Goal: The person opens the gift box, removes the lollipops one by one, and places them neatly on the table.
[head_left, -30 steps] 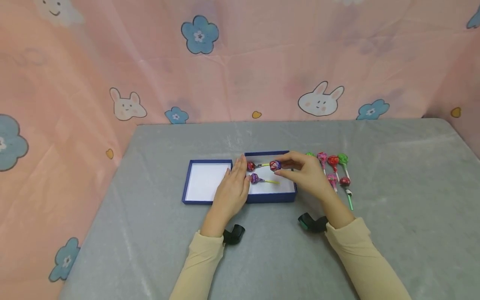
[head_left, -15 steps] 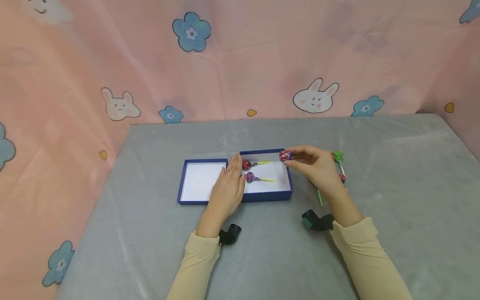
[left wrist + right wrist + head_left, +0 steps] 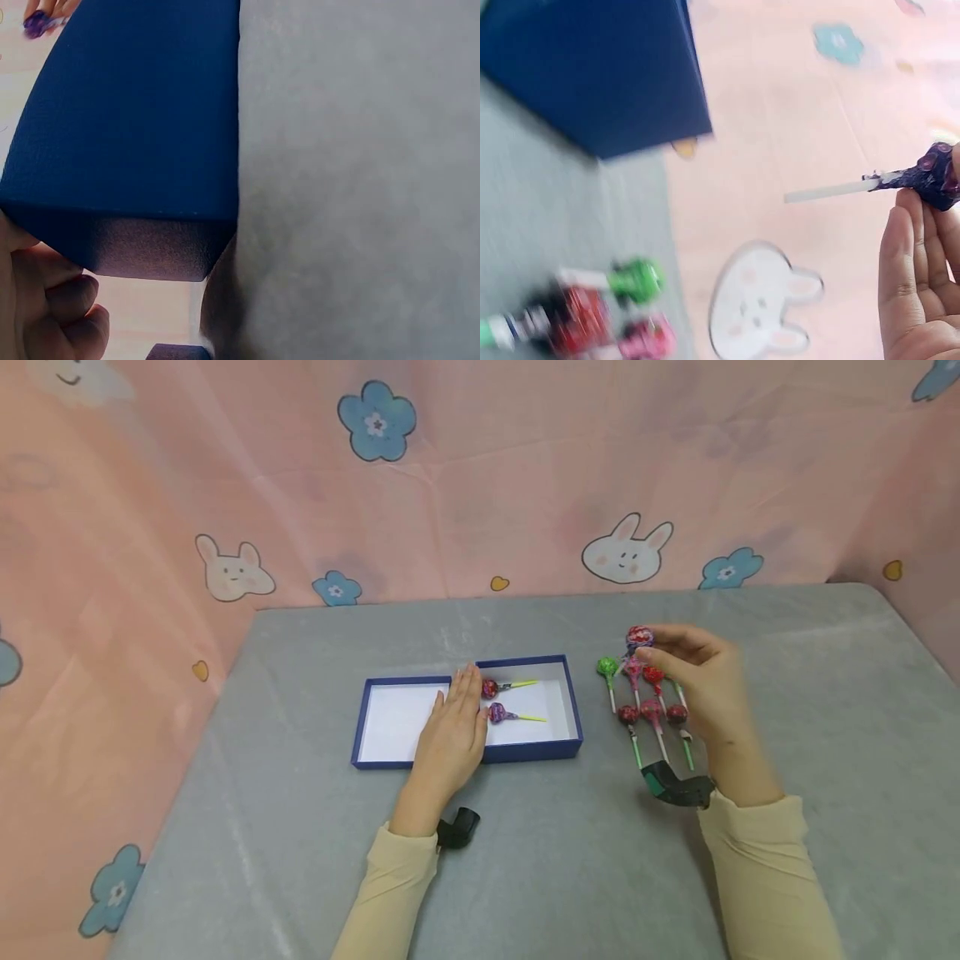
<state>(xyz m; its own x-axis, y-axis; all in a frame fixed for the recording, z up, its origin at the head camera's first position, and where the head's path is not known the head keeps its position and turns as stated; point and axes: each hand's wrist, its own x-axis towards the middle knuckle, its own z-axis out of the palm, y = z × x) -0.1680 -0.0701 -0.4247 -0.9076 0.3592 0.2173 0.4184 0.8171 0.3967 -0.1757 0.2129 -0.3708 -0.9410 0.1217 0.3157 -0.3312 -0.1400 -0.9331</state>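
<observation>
Right hand [image 3: 705, 681] is raised above the grey table [image 3: 810, 710], fingertips pinching the wrapped head of a red-purple lollipop [image 3: 639, 637]; its white stick points away from the palm in the right wrist view. The held lollipop sits over the far end of a cluster of loose lollipops [image 3: 647, 706] lying on the table to the right of the box — green, pink and red heads, sticks pointing toward the person.

Left hand [image 3: 453, 735] lies flat with fingers straight and together, resting across the inner wall where the 2 blue trays meet. The left tray [image 3: 397, 718] shows a bare white floor. The right tray [image 3: 570, 702] holds 2 lollipops: a red one [image 3: 491, 687] and a purple one [image 3: 497, 713], heads just beside the left fingertips, yellow sticks pointing right.
</observation>
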